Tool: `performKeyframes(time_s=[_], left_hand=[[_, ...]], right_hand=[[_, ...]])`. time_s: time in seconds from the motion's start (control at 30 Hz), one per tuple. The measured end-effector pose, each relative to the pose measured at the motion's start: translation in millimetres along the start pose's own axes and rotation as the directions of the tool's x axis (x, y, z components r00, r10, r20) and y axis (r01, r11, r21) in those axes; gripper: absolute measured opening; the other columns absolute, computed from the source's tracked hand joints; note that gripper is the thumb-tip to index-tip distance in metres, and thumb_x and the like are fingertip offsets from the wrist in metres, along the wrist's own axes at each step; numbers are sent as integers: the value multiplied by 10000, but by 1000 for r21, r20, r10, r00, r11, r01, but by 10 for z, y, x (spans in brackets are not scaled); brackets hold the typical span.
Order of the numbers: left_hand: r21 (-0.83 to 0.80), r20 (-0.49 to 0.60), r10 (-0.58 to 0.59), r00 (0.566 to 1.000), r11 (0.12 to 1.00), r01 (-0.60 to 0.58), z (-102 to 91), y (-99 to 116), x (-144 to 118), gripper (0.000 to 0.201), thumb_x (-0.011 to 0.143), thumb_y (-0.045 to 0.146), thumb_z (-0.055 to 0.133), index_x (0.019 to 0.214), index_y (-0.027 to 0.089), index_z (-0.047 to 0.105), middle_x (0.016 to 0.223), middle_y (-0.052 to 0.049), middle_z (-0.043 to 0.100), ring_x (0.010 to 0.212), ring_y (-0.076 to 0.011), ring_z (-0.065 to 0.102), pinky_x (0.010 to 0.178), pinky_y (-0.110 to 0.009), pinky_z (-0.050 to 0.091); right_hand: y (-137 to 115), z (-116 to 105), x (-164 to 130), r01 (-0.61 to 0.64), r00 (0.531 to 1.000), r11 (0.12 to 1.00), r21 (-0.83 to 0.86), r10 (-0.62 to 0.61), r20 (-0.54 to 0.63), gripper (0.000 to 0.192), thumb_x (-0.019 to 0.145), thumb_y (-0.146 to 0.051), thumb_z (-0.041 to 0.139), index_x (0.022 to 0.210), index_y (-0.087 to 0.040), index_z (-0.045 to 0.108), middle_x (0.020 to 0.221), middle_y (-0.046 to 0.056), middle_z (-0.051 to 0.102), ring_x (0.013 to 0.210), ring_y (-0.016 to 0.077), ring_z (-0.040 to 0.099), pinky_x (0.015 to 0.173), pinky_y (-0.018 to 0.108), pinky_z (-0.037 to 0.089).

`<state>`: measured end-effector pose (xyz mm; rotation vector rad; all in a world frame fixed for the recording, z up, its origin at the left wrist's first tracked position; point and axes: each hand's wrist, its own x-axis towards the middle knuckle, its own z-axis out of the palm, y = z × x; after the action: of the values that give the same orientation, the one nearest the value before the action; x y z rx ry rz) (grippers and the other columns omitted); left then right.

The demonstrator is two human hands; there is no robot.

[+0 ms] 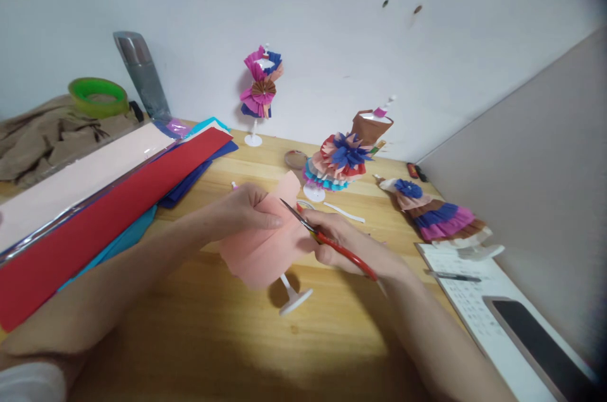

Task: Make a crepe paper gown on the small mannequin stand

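Observation:
My left hand [244, 212] is closed on a piece of pink crepe paper [258, 256], thumb on top, gathering its upper part. The paper hangs down in folds around a small white stand [294, 301], whose foot pokes out below, tilted. In my right hand [336, 237] is a pair of scissors [344, 253] with red handles. Their blades point up and to the left, lying over the paper close to my left thumb. Whether the blades have paper between them I cannot tell.
Two doll stands in paper dresses, a small one [260, 89] and a wider one [344, 155], stand behind. A third dress [436, 219] lies at right near a phone [535, 339] and pen [458, 276]. At left are red paper [118, 219], green tape [98, 98] and a bottle [145, 76].

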<state>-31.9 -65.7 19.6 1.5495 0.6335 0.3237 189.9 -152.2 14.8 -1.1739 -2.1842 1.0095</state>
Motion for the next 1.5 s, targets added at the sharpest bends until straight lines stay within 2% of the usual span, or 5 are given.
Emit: performKeyframes(time_s=[0.23,0.57,0.93,1.27,1.5], left_hand=[[-15,24,17,1000,1000,-16,-2,-15,16,260,639,358,729,609,119,631,537,7,542,569,-141,543,510,-227,396],[21,22,-8,1000,1000,7,-20,-11,14,260,641,370,720,659,115,674,556,4,556,567,-144,536,512,-233,408],[58,9,3,1000,998,-4,-23,-32,27,246,660,364,703,621,124,665,556,5,550,561,-138,508,521,-245,399],[84,50,28,998,996,-32,-49,-40,26,240,702,351,684,681,112,687,558,10,535,578,-132,498,539,-237,396],[83,32,25,999,996,-28,-50,-26,18,232,695,345,692,658,116,679,549,16,526,560,-127,492,533,-239,390]], right_hand=[[25,46,15,-38,999,995,91,41,-34,637,789,-801,423,887,-178,517,769,-21,411,658,119,305,581,249,299],[18,72,34,-88,994,973,212,100,-47,654,736,-817,486,815,-170,533,771,4,483,672,131,376,589,261,355],[38,118,59,-96,989,964,250,121,-87,694,680,-863,478,704,-169,468,700,-29,358,635,108,293,541,254,257],[-2,117,74,-144,978,961,234,174,-115,583,739,-718,602,621,-194,375,619,-40,312,572,88,255,511,240,172],[27,104,48,-93,990,963,251,117,-83,643,719,-822,504,654,-202,346,643,-46,276,562,84,244,491,235,184]])
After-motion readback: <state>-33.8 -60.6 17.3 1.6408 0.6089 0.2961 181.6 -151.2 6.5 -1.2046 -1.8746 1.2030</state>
